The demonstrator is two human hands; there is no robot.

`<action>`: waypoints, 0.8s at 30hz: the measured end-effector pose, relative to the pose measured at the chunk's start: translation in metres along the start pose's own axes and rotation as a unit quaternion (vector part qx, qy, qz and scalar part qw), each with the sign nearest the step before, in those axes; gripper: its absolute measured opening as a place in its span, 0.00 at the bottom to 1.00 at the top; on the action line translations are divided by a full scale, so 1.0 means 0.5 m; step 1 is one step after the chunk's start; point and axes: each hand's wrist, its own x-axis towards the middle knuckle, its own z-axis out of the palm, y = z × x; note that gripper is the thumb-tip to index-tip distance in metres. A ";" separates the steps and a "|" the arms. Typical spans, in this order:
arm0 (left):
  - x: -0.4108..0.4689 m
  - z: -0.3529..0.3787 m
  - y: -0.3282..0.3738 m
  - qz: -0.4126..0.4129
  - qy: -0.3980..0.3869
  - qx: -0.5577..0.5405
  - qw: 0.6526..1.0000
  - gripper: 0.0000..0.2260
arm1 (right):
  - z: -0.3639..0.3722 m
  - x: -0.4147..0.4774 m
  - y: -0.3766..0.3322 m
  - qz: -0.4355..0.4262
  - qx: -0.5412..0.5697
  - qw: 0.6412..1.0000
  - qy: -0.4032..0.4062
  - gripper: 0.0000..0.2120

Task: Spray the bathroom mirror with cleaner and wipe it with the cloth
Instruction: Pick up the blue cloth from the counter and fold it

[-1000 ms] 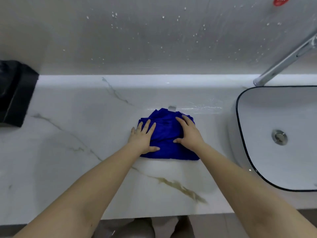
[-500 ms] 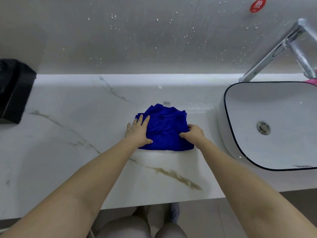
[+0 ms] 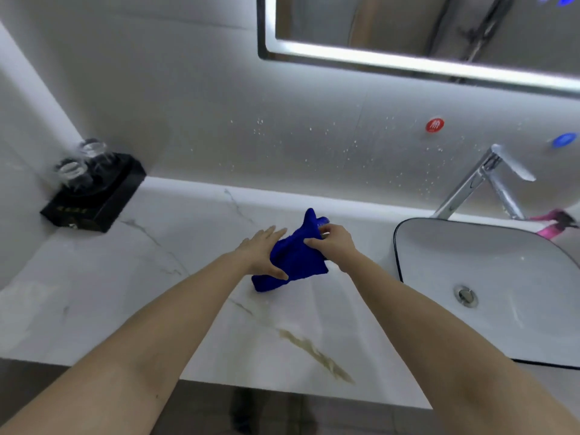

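Cloth left of basin (mirror above)

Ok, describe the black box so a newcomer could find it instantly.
Follow the white marble counter to its far left corner. A black box sits there with two clear glasses on top. Unlike the blue cloth and white basin, it is solid black.

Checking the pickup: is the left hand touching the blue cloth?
Touching. Head view: the left hand lays its thumb across the blue cloth, no gap; the right hand grips its top.
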 end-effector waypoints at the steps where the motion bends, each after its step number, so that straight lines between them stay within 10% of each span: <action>1: -0.017 -0.017 0.022 0.024 0.005 -0.031 0.999 0.49 | -0.001 -0.011 -0.028 -0.019 0.002 1.000 0.004 0.15; 6: -0.093 -0.092 0.110 0.102 0.082 -0.279 0.951 0.47 | -0.026 -0.073 -0.151 -0.100 0.035 0.993 0.053 0.14; 13: -0.165 -0.175 0.182 0.068 0.324 -0.292 0.897 0.25 | -0.087 -0.153 -0.243 -0.218 0.136 0.964 0.074 0.12; 24: -0.208 -0.323 0.236 0.105 0.379 -0.282 0.875 0.09 | -0.171 -0.194 -0.284 -0.306 0.071 0.941 0.124 0.14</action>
